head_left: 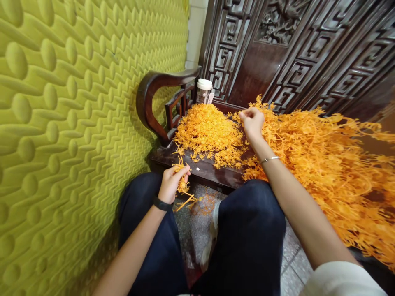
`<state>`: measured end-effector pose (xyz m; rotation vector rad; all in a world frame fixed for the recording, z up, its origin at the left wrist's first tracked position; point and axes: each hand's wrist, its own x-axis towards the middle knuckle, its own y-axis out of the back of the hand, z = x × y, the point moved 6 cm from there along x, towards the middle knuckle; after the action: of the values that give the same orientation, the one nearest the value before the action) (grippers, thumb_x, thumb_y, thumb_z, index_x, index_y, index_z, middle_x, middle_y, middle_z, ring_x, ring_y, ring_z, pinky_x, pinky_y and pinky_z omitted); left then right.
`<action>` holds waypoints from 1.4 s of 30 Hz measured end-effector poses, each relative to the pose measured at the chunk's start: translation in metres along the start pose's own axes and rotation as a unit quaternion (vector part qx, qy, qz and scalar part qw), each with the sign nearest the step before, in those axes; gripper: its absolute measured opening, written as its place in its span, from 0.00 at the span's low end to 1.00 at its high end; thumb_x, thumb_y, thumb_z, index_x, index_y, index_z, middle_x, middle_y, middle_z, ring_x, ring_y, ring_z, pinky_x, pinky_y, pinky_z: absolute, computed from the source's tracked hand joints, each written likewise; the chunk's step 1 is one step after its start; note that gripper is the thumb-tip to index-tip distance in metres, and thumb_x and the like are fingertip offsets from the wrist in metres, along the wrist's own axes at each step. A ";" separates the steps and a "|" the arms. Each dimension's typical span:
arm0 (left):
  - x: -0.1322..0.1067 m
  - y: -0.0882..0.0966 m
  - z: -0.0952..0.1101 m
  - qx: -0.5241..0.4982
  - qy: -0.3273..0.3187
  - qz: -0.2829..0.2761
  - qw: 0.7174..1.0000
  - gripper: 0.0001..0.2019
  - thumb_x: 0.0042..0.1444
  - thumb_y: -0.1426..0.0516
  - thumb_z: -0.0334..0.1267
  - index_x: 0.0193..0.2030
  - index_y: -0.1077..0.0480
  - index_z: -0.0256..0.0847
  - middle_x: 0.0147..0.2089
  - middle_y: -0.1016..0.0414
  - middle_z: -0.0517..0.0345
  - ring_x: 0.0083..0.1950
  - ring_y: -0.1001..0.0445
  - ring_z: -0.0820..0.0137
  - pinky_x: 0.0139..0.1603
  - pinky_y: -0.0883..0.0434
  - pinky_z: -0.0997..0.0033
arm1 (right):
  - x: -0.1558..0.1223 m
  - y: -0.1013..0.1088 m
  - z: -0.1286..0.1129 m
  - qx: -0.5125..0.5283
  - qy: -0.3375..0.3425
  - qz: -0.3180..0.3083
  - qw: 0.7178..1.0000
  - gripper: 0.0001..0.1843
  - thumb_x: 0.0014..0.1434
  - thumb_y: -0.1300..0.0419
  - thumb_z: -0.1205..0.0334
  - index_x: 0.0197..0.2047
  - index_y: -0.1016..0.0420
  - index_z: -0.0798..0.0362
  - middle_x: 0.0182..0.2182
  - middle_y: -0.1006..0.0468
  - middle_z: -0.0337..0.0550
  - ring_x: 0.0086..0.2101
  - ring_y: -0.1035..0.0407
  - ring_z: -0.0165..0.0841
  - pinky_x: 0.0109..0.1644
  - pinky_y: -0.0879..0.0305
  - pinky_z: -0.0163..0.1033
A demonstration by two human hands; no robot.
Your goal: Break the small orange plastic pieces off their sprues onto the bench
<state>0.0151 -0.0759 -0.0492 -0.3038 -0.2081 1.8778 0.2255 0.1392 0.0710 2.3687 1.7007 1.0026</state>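
My left hand (175,181) is closed round a small bunch of orange plastic sprigs (184,187), whose stems hang below and poke out above the fingers. My right hand (253,121) is raised beside a mound of small orange pieces (210,127), fingers pinched together. Whatever lies in that pinch is too small to make out. The mound rests on a dark wooden bench seat (212,170). Just right of my right hand spreads a large heap of long orange plastic sprigs (321,164), partly behind my forearm.
A clear jar with a white lid (204,88) stands behind the mound. The bench's curved armrest (148,98) is at the left, near a yellow padded wall (77,102). A carved wooden panel (259,74) rises behind. Orange scraps (207,202) lie on the floor between my legs.
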 end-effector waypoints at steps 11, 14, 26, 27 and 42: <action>0.005 -0.023 -0.013 -0.042 0.117 -0.115 0.986 0.29 0.48 0.48 0.62 0.29 0.27 0.32 0.18 0.33 0.58 0.18 0.37 0.78 0.18 0.42 0.78 | -0.025 -0.030 0.006 -0.001 0.092 -0.136 0.986 0.25 0.42 0.39 0.65 0.45 0.39 0.52 0.44 0.35 0.47 0.38 0.33 0.36 0.47 0.35 0.49; 0.005 -0.030 -0.019 -0.051 0.140 -0.148 0.978 0.33 0.50 0.53 0.65 0.29 0.26 0.32 0.20 0.31 0.55 0.20 0.36 0.76 0.19 0.41 0.77 | -0.029 -0.032 0.003 -0.019 0.114 -0.153 0.981 0.36 0.39 0.35 0.63 0.52 0.43 0.53 0.53 0.42 0.54 0.50 0.38 0.43 0.53 0.39 0.52; 0.009 -0.036 -0.021 -0.159 0.158 -0.208 0.952 0.34 0.51 0.55 0.65 0.42 0.27 0.34 0.35 0.24 0.44 0.34 0.25 0.65 0.31 0.30 0.71 | -0.115 -0.044 -0.057 0.103 0.089 -0.593 0.794 0.15 0.53 0.41 0.53 0.38 0.29 0.57 0.31 0.24 0.44 0.33 0.30 0.31 0.42 0.33 0.40; 0.009 -0.037 -0.020 -0.174 0.152 -0.206 0.951 0.33 0.52 0.54 0.63 0.45 0.28 0.34 0.37 0.24 0.44 0.36 0.25 0.64 0.34 0.30 0.70 | -0.125 -0.045 -0.059 0.089 0.095 -0.633 0.763 0.16 0.53 0.41 0.53 0.38 0.28 0.57 0.31 0.24 0.44 0.32 0.30 0.30 0.40 0.33 0.39; 0.007 -0.030 -0.012 -0.060 0.055 -0.156 0.984 0.11 0.47 0.39 0.42 0.26 0.30 0.35 0.33 0.24 0.54 0.36 0.27 0.71 0.39 0.32 0.72 | -0.143 -0.052 -0.070 0.018 0.206 -0.623 0.755 0.06 0.55 0.43 0.64 0.32 0.28 0.58 0.24 0.29 0.37 0.26 0.36 0.25 0.33 0.39 0.33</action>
<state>0.0440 -0.0597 -0.0526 -0.4304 -0.2769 1.5372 0.1195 0.0138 0.0390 0.5031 2.6827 1.1109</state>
